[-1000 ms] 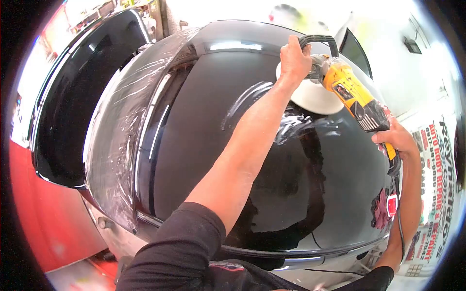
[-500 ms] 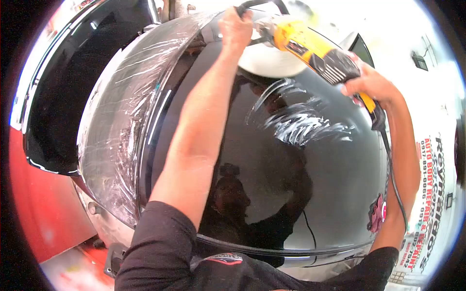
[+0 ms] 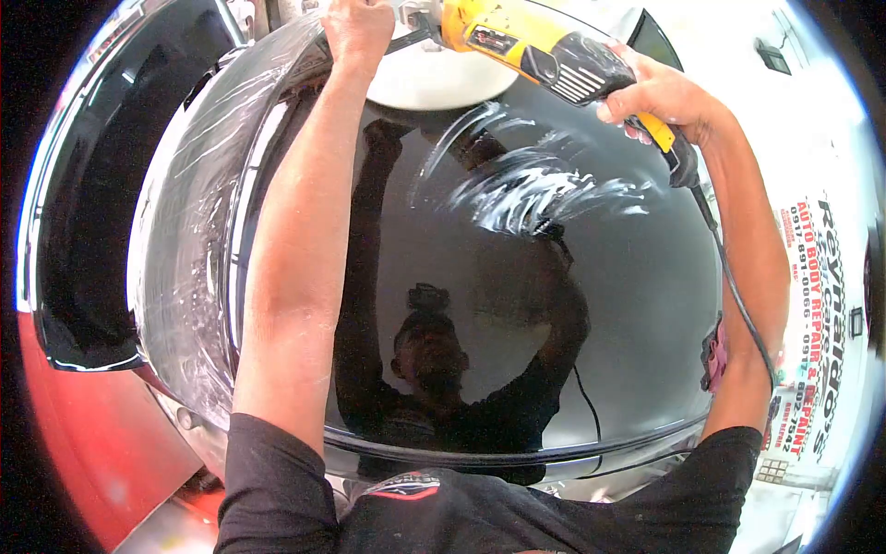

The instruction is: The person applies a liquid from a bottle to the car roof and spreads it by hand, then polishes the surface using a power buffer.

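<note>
A yellow and black power polisher (image 3: pixel 526 42) with a round white pad (image 3: pixel 443 78) lies across the top of the glossy black car panel (image 3: pixel 480 305). At the top, my left hand (image 3: pixel 358 32) is closed round the polisher's front handle, which is partly cut off by the frame edge. My right hand (image 3: pixel 660 92) wraps round the rear grip, near where the black cord (image 3: pixel 729 268) leaves it. White compound smears (image 3: pixel 531 189) streak the panel below the pad.
Clear plastic film (image 3: pixel 189 222) covers the part left of the panel. Farther left are another black panel (image 3: pixel 101 185) and a red surface (image 3: pixel 92 425). A dark pink cloth (image 3: pixel 713 355) hangs at the right edge, near a lettered banner (image 3: pixel 808 323).
The polisher and both my hands have moved left and slightly up in view. The panel appears shifted a little left too. Both hands keep their hold.
</note>
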`<state>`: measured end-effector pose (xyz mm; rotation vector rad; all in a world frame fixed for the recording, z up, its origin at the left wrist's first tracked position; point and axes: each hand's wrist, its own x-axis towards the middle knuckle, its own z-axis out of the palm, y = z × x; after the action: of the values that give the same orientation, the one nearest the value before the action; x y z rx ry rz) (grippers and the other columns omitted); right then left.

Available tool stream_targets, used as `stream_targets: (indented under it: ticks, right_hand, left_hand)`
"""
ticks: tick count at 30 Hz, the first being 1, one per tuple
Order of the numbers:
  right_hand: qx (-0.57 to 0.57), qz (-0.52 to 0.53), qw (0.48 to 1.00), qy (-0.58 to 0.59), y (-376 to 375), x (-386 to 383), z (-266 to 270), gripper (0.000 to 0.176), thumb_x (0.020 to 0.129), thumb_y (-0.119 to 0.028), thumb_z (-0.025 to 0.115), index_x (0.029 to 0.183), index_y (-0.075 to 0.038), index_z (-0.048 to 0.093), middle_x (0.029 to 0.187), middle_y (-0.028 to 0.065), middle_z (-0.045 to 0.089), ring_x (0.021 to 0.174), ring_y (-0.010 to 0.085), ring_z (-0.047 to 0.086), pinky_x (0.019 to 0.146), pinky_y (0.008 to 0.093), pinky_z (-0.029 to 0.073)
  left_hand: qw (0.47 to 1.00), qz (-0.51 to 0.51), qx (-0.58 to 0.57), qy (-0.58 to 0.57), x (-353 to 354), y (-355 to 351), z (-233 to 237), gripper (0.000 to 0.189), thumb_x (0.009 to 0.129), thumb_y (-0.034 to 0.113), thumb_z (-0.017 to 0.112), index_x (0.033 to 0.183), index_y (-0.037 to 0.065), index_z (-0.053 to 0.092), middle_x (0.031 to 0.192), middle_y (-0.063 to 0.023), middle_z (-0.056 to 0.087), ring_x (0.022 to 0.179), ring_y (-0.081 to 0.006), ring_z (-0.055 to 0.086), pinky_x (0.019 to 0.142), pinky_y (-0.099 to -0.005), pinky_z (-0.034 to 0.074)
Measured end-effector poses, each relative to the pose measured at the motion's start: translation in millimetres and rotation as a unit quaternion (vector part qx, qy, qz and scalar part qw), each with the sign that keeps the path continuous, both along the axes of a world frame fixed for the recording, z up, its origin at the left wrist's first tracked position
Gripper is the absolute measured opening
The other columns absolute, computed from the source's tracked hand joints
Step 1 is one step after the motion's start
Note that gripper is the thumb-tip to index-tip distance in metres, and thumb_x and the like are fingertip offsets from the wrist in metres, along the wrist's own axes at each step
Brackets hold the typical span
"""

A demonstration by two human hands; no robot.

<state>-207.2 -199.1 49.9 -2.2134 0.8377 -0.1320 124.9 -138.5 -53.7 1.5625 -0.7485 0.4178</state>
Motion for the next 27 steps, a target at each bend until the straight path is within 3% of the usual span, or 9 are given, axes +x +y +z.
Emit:
stream_targets:
  ticks: [4, 7, 8, 12, 14, 16, 18, 23, 27]
  right_hand:
    - [0.024, -0.003, 1.000, -0.014, -11.0, -49.0, -6.8, 0.095, 0.073, -0.018, 0.079, 0.154, -0.009, 0.031, 0.091, 0.0048, 0.062, 0.059, 0.0096, 0.056, 0.048, 0.0246, 0.049]
    - [0.044, -0.049, 0.998, -0.008, -10.6, -97.6, -10.5, 0.096, 0.074, -0.016, 0.080, 0.156, -0.010, 0.030, 0.090, 0.0043, 0.062, 0.059, 0.0099, 0.057, 0.047, 0.0249, 0.049]
    - [0.054, -0.076, 0.996, -0.005, -10.4, -116.4, -11.7, 0.096, 0.074, -0.015, 0.080, 0.156, -0.010, 0.030, 0.090, 0.0043, 0.062, 0.059, 0.0100, 0.057, 0.047, 0.0249, 0.049]
    - [0.090, -0.171, 0.981, -0.011, 5.9, -187.8, -11.1, 0.098, 0.074, -0.007, 0.079, 0.157, -0.011, 0.027, 0.088, 0.0049, 0.063, 0.058, 0.0115, 0.058, 0.047, 0.0262, 0.049]
    - [0.101, -0.212, 0.972, -0.017, 7.5, -228.8, -17.6, 0.101, 0.074, -0.005, 0.078, 0.159, -0.011, 0.022, 0.085, 0.0061, 0.063, 0.057, 0.0130, 0.058, 0.047, 0.0276, 0.048]
    - [0.126, -0.245, 0.961, -0.020, 9.6, -270.9, -23.7, 0.103, 0.074, -0.003, 0.077, 0.159, -0.011, 0.020, 0.080, 0.0082, 0.063, 0.057, 0.0155, 0.058, 0.048, 0.0305, 0.049]
    - [0.108, -0.292, 0.949, -0.041, 8.4, -320.5, -39.9, 0.103, 0.073, -0.003, 0.077, 0.158, -0.009, 0.020, 0.079, 0.0082, 0.063, 0.056, 0.0162, 0.058, 0.049, 0.0316, 0.049]
    - [0.123, -0.357, 0.921, -0.092, 29.7, -387.4, -51.4, 0.106, 0.071, 0.003, 0.076, 0.160, -0.010, 0.020, 0.097, 0.0063, 0.063, 0.068, 0.0152, 0.060, 0.057, 0.0305, 0.052]
    - [0.103, -0.376, 0.917, -0.088, 29.1, -393.0, -45.3, 0.108, 0.070, 0.004, 0.075, 0.161, -0.009, 0.018, 0.103, 0.0064, 0.063, 0.073, 0.0152, 0.060, 0.060, 0.0301, 0.053]
  left_hand:
    - [0.999, -0.031, 0.014, -0.025, -41.1, -24.3, 3.1, 0.034, 0.095, 0.025, 0.066, 0.112, -0.004, 0.061, 0.104, -0.0314, 0.067, 0.103, -0.0508, 0.062, 0.088, -0.0530, 0.048]
    - [0.997, -0.080, 0.003, -0.012, -90.5, -39.9, 1.0, 0.033, 0.095, 0.023, 0.066, 0.112, -0.004, 0.061, 0.105, -0.0307, 0.067, 0.103, -0.0516, 0.062, 0.088, -0.0530, 0.048]
    - [0.998, -0.031, 0.038, -0.039, -106.6, -49.4, 0.1, 0.031, 0.095, 0.021, 0.065, 0.110, -0.005, 0.061, 0.106, -0.0300, 0.067, 0.104, -0.0516, 0.062, 0.089, -0.0535, 0.048]
    - [0.985, -0.168, 0.029, 0.015, -189.2, -67.2, 7.2, 0.027, 0.095, 0.019, 0.063, 0.107, -0.006, 0.061, 0.102, -0.0322, 0.067, 0.101, -0.0524, 0.062, 0.088, -0.0554, 0.049]
    - [0.984, -0.177, -0.018, -0.012, -229.8, -100.3, -1.7, 0.031, 0.089, 0.020, 0.074, 0.101, -0.004, 0.057, 0.093, -0.0275, 0.069, 0.088, -0.0466, 0.068, 0.081, -0.0509, 0.053]
    - [0.982, -0.180, 0.001, -0.062, -274.1, -103.2, -1.1, 0.032, 0.091, 0.019, 0.072, 0.102, -0.003, 0.052, 0.092, -0.0286, 0.068, 0.086, -0.0484, 0.068, 0.080, -0.0524, 0.053]
    - [0.958, -0.287, -0.011, 0.018, -315.6, -103.5, 4.0, 0.031, 0.092, 0.019, 0.070, 0.102, -0.003, 0.050, 0.092, -0.0299, 0.068, 0.090, -0.0499, 0.067, 0.081, -0.0546, 0.053]
    - [0.928, -0.368, -0.010, 0.065, -386.8, -118.6, -2.8, 0.029, 0.091, 0.017, 0.071, 0.100, -0.003, 0.052, 0.089, -0.0299, 0.067, 0.088, -0.0507, 0.066, 0.078, -0.0545, 0.053]
    - [0.920, -0.386, -0.005, 0.070, -396.0, -126.4, -2.4, 0.027, 0.092, 0.015, 0.069, 0.100, -0.005, 0.053, 0.090, -0.0303, 0.068, 0.091, -0.0503, 0.067, 0.079, -0.0542, 0.052]
